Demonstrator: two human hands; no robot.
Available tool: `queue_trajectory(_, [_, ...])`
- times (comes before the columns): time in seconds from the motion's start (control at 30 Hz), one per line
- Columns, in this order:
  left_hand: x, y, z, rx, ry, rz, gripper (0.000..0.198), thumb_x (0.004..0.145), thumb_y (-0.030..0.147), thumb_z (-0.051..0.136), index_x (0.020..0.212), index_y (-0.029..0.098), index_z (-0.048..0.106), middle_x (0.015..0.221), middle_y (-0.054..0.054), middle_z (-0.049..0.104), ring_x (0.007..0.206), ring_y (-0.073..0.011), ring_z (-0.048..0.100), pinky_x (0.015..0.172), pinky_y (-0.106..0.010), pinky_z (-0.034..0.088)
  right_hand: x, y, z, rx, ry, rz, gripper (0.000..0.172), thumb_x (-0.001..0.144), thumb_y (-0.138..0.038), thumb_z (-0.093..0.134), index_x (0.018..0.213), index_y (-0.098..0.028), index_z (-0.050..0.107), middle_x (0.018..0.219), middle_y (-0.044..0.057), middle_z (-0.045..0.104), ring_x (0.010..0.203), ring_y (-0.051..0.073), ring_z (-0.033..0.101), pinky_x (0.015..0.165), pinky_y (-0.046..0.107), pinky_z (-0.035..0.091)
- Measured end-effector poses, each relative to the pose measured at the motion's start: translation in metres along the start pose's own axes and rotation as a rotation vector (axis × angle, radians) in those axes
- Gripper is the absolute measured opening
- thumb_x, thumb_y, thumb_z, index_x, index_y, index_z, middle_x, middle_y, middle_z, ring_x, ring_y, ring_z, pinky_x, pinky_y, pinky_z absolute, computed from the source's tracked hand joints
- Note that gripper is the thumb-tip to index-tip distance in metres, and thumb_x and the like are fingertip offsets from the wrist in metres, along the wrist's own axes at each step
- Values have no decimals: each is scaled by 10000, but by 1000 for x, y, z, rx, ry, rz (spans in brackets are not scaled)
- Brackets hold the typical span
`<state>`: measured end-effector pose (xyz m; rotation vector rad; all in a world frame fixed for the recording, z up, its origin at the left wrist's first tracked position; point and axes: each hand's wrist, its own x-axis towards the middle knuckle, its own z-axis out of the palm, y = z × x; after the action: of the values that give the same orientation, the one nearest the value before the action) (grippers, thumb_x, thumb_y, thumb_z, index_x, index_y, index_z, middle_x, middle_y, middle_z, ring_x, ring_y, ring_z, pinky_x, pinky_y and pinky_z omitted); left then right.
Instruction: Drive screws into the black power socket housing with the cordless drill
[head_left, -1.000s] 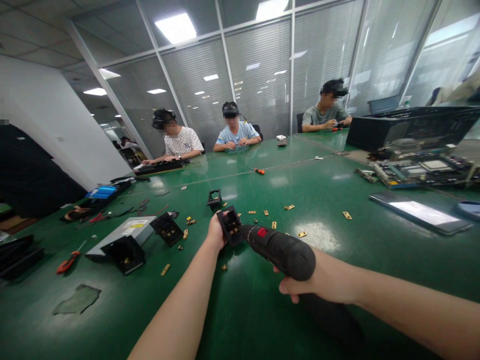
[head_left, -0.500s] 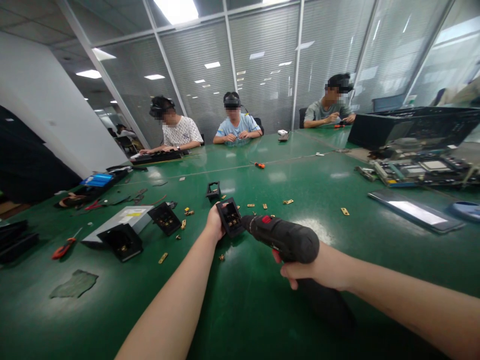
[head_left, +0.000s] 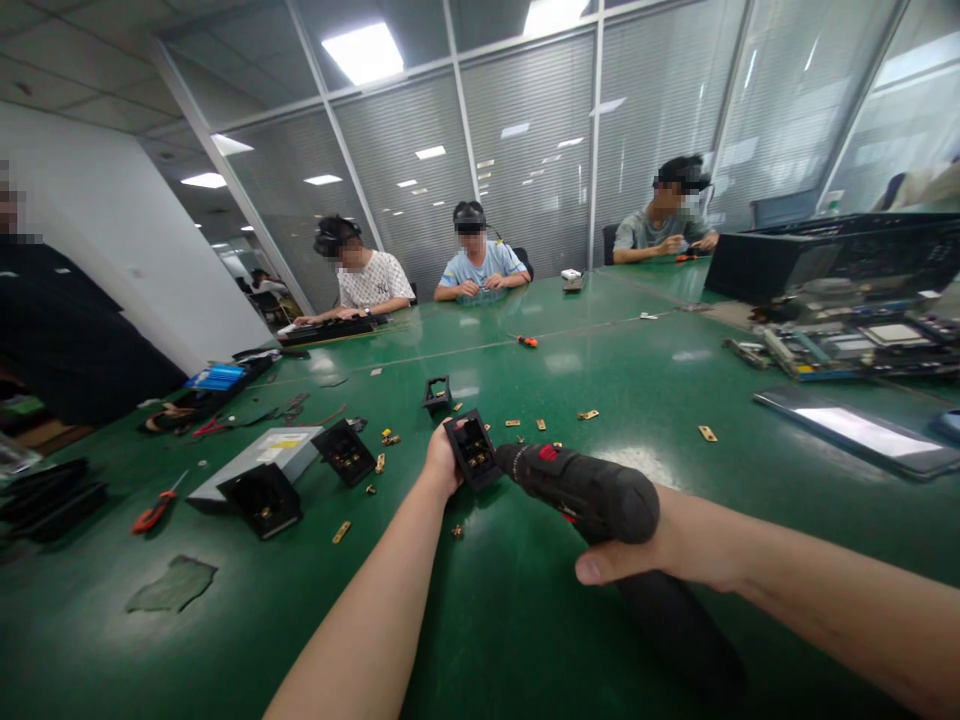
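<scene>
My left hand (head_left: 444, 462) grips a black plastic housing (head_left: 472, 455) tilted up, with brass parts showing inside its open face. Closed round the handle of a black cordless drill (head_left: 581, 485) is my right hand (head_left: 637, 555). The drill's front end points left at the housing's right edge; whether its bit touches anything is hidden. Similar black housings stand to the left, one (head_left: 343, 452) with brass parts and another (head_left: 261, 500) nearer me. A black frame (head_left: 436, 393) stands just beyond my left hand. Small brass plates (head_left: 589, 414) and brass screws (head_left: 457, 532) lie scattered around.
A grey metal box (head_left: 289, 450), an orange screwdriver (head_left: 156, 508) and a greenish flat scrap (head_left: 174, 584) lie left. At right are a tablet-like device (head_left: 855, 432), circuit boards (head_left: 862, 340) and a black case (head_left: 772, 265). Several people sit across the green table (head_left: 525, 640); another person stands far left.
The view has tilted up a little, so the scene sits slightly lower and further right. Both hands keep their hold on the housing and the drill.
</scene>
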<state>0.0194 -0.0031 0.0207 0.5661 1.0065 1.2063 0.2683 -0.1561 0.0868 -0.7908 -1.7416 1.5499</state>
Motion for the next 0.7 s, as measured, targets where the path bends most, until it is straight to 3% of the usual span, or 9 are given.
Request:
queue_trajectory(0.07, [0, 0, -1, -4, 0, -2, 305, 812, 341, 452, 838, 110, 649, 682, -121, 694, 563, -229, 656, 548, -342, 532, -2, -4, -1, 0, 32, 31, 778, 663, -270, 845, 1383, -232, 551, 1306, 95, 618, 1216, 275, 568, 1072, 421, 402])
queue_trajectory(0.13, [1, 0, -2, -11, -10, -6, 301, 808, 339, 457, 845, 111, 650, 681, -118, 693, 569, -231, 658, 552, -345, 533, -4, -4, 2, 38, 90, 173, 766, 675, -242, 815, 1389, -234, 538, 1145, 89, 687, 956, 247, 678, 925, 426, 511])
queue_trajectory(0.2, [2, 0, -3, -14, -18, -9, 295, 806, 335, 462, 843, 110, 649, 672, -116, 688, 559, -232, 652, 545, -348, 532, -5, -3, 6, 110, 177, 270, 798, 647, -194, 785, 1396, -237, 514, 1032, 51, 693, 715, 187, 681, 770, 390, 558])
queue_trajectory(0.43, [2, 0, -3, -17, -5, -10, 293, 804, 330, 468, 872, 109, 648, 668, -119, 683, 552, -244, 652, 528, -363, 534, 0, -2, 16, 146, 256, 383, 705, 558, -55, 667, 1239, -212, 573, 923, -4, 643, 549, 99, 579, 548, 260, 474])
queue_trajectory(0.5, [2, 0, -3, -6, -4, -14, 301, 805, 342, 466, 874, 113, 648, 645, -111, 671, 545, -248, 646, 530, -374, 534, 1, -4, 16, 145, 248, 382, 701, 519, -64, 724, 1193, -204, 593, 859, -20, 613, 572, 102, 548, 530, 245, 448])
queue_trajectory(0.63, [2, 1, -3, 31, -20, 5, 294, 801, 340, 462, 845, 113, 643, 629, -114, 661, 543, -249, 643, 532, -362, 526, 1, -8, 17, 115, 212, 205, 712, 476, -130, 847, 1144, -201, 610, 812, -27, 570, 741, 139, 538, 633, 246, 460])
queue_trajectory(0.7, [1, 2, -3, 37, -21, 10, 294, 798, 332, 462, 836, 105, 644, 635, -121, 665, 544, -243, 643, 536, -353, 525, 2, -8, 17, 112, 172, 188, 638, 494, -144, 841, 1084, -198, 605, 782, -36, 552, 693, 130, 530, 602, 245, 453])
